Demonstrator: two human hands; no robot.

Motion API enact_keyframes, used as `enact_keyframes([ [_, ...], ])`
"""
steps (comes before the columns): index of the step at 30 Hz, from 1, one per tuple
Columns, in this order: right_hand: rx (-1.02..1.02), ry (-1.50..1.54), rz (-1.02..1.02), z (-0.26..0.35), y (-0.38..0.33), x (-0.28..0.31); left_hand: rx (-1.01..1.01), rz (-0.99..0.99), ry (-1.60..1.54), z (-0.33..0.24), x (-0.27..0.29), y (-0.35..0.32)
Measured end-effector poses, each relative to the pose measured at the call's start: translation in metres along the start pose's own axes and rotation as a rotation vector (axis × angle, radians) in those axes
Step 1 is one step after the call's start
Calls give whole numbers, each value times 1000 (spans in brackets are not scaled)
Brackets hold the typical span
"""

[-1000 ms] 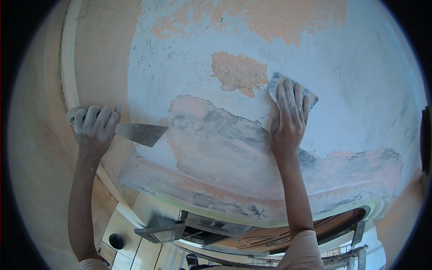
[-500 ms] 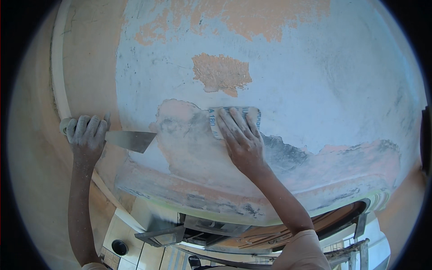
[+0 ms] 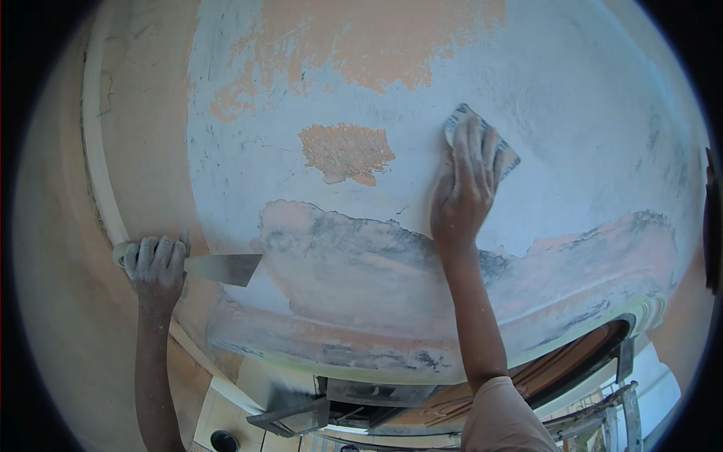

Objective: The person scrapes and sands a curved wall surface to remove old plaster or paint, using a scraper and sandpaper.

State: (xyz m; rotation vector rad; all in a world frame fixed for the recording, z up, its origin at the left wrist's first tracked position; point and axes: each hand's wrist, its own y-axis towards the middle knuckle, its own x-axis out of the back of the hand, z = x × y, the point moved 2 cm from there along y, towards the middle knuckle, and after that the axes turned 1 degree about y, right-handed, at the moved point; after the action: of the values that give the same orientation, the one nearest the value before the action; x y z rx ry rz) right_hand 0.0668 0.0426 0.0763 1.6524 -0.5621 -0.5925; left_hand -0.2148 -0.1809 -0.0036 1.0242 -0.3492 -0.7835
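Pale blue plaster covers the ceiling [image 3: 587,113], with orange patches exposed where the coating is missing. Right hand [image 3: 463,192] lies flat against this surface, fingers extended, pressing a sanding pad [image 3: 461,119] beneath the fingertips. Left hand [image 3: 154,260] is closed in a full fist around the handle of a putty knife [image 3: 222,269], blade pointing right, near the curved moulding [image 3: 98,188].
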Motion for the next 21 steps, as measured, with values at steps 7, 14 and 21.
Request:
enact_keyframes([
  [7, 313, 151, 263, 5, -11, -19, -20, 43, 26, 7, 1, -5],
  [14, 520, 428, 414, 58, -52, -35, -23, 50, 1, 10, 16, 2],
  [21, 333, 258, 119, 73, 45, -65, -2, 27, -9, 1, 2, 4],
])
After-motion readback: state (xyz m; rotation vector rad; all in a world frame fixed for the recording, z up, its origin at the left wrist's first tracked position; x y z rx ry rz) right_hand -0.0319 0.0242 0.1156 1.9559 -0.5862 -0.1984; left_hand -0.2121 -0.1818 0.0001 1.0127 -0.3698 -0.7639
